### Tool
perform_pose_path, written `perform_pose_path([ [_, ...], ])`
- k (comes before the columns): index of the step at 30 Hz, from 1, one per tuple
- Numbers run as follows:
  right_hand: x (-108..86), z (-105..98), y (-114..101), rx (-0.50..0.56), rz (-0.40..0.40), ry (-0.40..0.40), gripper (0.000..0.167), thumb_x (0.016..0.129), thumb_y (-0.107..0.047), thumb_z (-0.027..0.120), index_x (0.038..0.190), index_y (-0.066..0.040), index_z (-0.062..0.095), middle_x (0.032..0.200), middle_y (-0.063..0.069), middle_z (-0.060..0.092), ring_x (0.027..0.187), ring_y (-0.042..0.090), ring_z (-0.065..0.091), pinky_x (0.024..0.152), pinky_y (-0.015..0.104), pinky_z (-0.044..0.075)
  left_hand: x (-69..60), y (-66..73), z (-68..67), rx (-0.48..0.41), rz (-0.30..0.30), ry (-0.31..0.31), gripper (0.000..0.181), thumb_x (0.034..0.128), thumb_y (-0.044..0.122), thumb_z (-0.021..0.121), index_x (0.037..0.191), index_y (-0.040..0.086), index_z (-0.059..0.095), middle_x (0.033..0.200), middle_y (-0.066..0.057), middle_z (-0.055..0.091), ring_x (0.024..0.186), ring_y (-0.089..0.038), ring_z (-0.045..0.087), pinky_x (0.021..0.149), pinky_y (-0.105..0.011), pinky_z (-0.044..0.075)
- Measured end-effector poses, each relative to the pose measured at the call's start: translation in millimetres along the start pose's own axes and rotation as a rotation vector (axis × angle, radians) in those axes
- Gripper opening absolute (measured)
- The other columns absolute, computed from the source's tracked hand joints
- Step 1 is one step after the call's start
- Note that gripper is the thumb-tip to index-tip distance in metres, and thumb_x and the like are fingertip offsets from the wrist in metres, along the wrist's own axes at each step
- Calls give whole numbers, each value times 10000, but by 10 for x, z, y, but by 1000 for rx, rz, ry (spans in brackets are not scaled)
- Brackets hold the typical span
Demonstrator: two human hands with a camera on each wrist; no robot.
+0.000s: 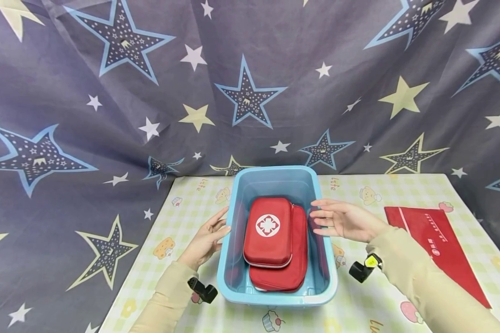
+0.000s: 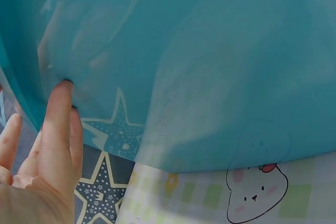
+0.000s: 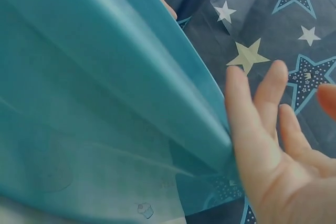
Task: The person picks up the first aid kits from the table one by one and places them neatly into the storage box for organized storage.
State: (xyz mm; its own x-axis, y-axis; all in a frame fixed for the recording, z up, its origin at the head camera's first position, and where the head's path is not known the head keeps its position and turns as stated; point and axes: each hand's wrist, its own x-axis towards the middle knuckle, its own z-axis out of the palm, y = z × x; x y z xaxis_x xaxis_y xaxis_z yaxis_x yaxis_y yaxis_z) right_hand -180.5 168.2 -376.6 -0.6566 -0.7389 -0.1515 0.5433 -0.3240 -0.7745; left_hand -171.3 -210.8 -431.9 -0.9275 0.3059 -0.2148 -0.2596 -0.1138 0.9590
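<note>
A light blue plastic bin (image 1: 277, 299) stands on the table with two red zip cases inside. The upper case (image 1: 271, 249) bears a white cross emblem and lies partly over the lower red case (image 1: 302, 245). My left hand (image 1: 207, 240) is at the bin's left side, its fingertips touching the wall in the left wrist view. At the opposite side, my right hand (image 1: 346, 219) has its fingers extended at the right rim. In the right wrist view those fingers (image 3: 244, 108) are straight and beside the bin wall (image 3: 105, 93). Neither hand grips a case.
A flat red sheet or pouch (image 1: 446, 249) with white print lies on the table to the right. Under everything is a green checked tablecloth (image 1: 150, 273) with cartoon prints. A dark star-patterned curtain (image 1: 250, 143) hangs behind the table and down its sides.
</note>
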Motion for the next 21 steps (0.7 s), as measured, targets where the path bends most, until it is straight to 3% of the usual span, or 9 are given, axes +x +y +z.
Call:
perform_pose_path([
  [6,-49,-72,19,50,-32,-67,417,1044,-100,206,1171,-134,602,1089,37,648,995,156,633,974,385,487,3,-8,-2,-4,4,1,641,953,90,545,1511,184,245,1244,4,531,1011,-134,609,752,-347,566],
  [21,-173,-297,134,123,-37,-90,441,1045,-106,180,1218,-131,585,1099,29,655,1027,147,624,968,286,485,-4,0,6,-13,-5,9,637,955,88,542,1511,197,251,1278,-16,513,1004,-133,612,734,-335,569],
])
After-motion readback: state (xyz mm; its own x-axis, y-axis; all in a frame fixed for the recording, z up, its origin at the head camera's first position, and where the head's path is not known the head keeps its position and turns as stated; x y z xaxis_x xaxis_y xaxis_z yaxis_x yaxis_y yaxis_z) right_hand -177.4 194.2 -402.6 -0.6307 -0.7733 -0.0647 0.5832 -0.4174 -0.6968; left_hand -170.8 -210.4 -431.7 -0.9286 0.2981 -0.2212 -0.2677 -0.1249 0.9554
